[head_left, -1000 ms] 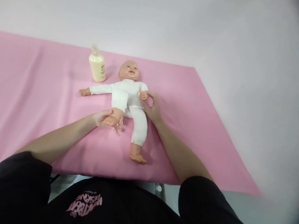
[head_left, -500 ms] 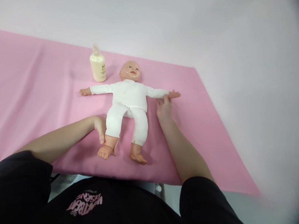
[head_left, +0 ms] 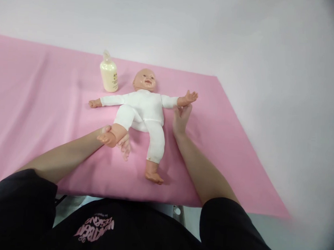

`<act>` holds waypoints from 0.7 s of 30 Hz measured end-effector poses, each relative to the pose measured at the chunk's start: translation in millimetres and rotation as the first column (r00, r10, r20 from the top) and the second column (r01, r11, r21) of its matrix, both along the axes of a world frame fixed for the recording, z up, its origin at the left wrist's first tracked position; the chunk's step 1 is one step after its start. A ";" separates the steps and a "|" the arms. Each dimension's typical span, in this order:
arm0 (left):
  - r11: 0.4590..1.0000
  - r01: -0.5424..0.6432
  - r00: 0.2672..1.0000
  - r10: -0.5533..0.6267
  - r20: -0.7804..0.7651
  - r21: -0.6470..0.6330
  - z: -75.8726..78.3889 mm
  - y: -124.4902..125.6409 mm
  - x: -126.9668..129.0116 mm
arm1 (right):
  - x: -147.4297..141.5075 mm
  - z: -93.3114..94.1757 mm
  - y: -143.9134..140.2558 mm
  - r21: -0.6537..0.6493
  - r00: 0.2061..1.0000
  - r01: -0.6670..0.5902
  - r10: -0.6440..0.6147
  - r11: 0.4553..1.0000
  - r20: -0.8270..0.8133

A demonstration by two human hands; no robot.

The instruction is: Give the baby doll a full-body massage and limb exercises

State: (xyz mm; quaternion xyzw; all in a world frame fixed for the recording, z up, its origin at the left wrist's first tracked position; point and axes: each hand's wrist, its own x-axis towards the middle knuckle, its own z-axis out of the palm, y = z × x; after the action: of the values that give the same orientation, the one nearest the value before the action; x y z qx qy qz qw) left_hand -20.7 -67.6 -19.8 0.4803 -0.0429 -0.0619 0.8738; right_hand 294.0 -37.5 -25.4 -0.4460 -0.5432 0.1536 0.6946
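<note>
A baby doll [head_left: 149, 107] with a white cloth body lies on its back, its head toward the far side. My left hand [head_left: 124, 145] is under the doll's lower leg at the left, the thumb on one side and the fingers showing on the other. That leg is bent and lifted off the surface. At the right, my right hand [head_left: 182, 116] holds the doll's forearm from below, close to the end of the sleeve; some of its fingers are hidden behind the arm. The doll's other leg [head_left: 155, 150] lies stretched out toward me.
A pump bottle [head_left: 109, 76] of pale yellow liquid stands left of the doll's head. Pink sheeting [head_left: 51, 114] covers the table, with folds at the left. A white wall [head_left: 173, 27] rises behind it. The table's near edge runs close to my body.
My left hand has lifted the doll's left-side leg up and leftward, bending it. The doll's right-side arm has tilted up and drawn inward, showing more bare forearm. The bottle has stayed put.
</note>
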 end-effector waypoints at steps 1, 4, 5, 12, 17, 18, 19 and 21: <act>0.997 -0.076 0.997 0.076 0.011 -0.035 2.9 -1.0 -0.8 | -4.8 3.2 -4.1 0.017 0.998 -0.006 0.005 1.000 0.062; 0.887 -0.440 0.898 0.438 -0.047 -0.138 22.5 -8.8 -0.8 | -16.3 11.3 -17.1 0.043 0.965 -0.044 0.032 0.998 0.261; 0.844 -0.516 0.856 0.513 -0.059 -0.148 29.3 -11.9 0.2 | -18.6 13.5 -20.7 0.050 0.941 -0.063 0.043 0.997 0.336; 0.701 -0.689 0.724 0.672 -0.154 -0.183 33.1 -13.7 8.9 | -21.1 21.5 -27.7 0.041 0.749 -0.148 0.085 0.988 0.657; 0.744 -0.652 0.756 0.626 -0.192 -0.142 25.0 -11.4 7.8 | -21.7 23.6 -27.6 -0.002 0.687 -0.142 0.099 0.990 0.720; 0.760 -0.637 0.769 0.614 -0.179 -0.131 25.1 -12.4 7.4 | -22.0 23.6 -27.8 0.001 0.692 -0.141 0.098 0.990 0.715; 0.778 -0.618 0.785 0.599 -0.160 -0.118 25.6 -13.7 7.0 | -22.3 23.3 -28.1 0.006 0.703 -0.141 0.096 0.990 0.704; 0.824 -0.560 0.827 0.551 -0.112 -0.082 27.1 -16.8 5.7 | -23.0 21.9 -28.2 0.026 0.746 -0.142 0.090 0.989 0.660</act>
State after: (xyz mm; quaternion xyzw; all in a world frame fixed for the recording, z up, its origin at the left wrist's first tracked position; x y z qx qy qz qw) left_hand -15.0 -84.4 7.2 0.4196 0.1319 0.1776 0.8803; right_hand 271.0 -65.7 -3.5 -0.4105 -0.7843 0.0100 0.4650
